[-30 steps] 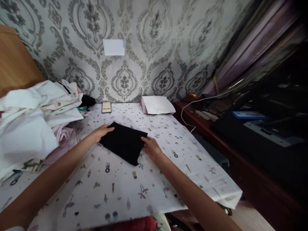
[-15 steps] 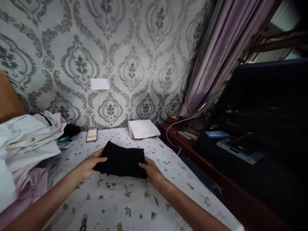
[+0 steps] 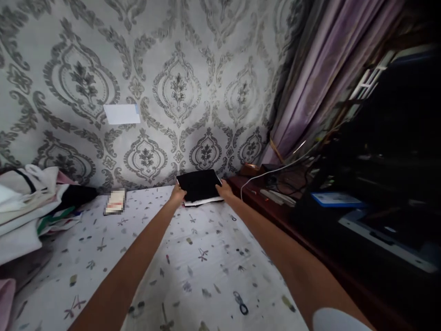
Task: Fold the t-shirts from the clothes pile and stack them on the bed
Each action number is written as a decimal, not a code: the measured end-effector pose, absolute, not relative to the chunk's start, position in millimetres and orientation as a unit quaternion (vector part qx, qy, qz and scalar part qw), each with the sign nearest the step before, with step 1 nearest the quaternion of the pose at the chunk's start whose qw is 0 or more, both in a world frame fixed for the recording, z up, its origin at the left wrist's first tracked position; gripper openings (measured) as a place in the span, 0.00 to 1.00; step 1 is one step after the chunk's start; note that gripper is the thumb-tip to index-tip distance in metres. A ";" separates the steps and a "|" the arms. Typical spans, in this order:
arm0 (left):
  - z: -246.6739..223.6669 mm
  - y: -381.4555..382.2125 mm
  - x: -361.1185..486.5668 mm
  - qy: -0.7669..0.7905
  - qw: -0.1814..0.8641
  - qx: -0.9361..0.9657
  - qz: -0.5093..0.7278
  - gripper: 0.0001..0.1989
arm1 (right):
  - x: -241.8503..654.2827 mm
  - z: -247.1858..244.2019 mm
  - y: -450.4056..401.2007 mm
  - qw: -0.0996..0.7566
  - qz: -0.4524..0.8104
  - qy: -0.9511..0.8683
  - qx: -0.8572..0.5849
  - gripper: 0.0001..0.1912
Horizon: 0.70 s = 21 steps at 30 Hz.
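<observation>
A folded black garment (image 3: 200, 185) lies on top of a white folded cloth (image 3: 204, 201), whose front edge shows beneath it, at the far end of the bed by the wall. My left hand (image 3: 178, 195) grips the black garment's left edge, thumb on top and the other fingers mostly hidden. At its right edge my right hand (image 3: 224, 189) holds it the same way. Both arms are stretched far forward over the patterned bedsheet (image 3: 193, 257).
A heap of loose clothes (image 3: 27, 202) lies on the left. Near it rests a small blurred packet (image 3: 115, 201). To the right stand a dark red table (image 3: 237, 184) with a white cable (image 3: 262, 174), a blue-edged item (image 3: 336, 199) and a large black object (image 3: 396, 151).
Both hands have carried the black garment forward and right, from above the middle of the bed onto the white folded cloth by the wall. The view has shifted too.
</observation>
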<state>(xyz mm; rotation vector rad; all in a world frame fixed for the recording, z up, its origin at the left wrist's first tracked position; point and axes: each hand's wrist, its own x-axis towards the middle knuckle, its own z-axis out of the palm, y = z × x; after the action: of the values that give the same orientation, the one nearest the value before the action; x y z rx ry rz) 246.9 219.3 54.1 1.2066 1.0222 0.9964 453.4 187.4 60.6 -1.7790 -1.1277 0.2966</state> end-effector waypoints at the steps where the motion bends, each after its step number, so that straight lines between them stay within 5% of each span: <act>1: 45.9 224.5 248.6 0.447 0.592 0.514 0.432 0.33 | 451.0 51.4 190.1 0.464 0.118 -0.459 -0.749 0.25; 7: 23.5 217.5 241.9 0.450 0.584 0.500 0.454 0.28 | 426.6 29.3 181.3 0.381 0.076 -0.467 -0.794 0.28; 10: 13.8 199.2 224.3 0.449 0.576 0.502 0.464 0.25 | 408.3 14.7 187.5 0.337 -0.095 -0.596 -0.723 0.28; 15: -9.7 130.6 139.5 0.425 0.555 0.559 0.447 0.18 | 386.9 -20.3 211.3 0.281 -0.061 -0.664 -0.690 0.28; 21: -10.5 50.6 8.3 0.440 0.313 0.762 0.356 0.15 | 391.3 -16.8 212.0 0.252 -0.048 -0.661 -0.705 0.29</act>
<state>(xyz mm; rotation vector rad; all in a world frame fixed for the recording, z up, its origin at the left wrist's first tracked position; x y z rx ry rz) 8.3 50.6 -10.5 2.0104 1.1597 0.9400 391.3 212.0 -16.8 -1.9184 -1.7980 -0.1293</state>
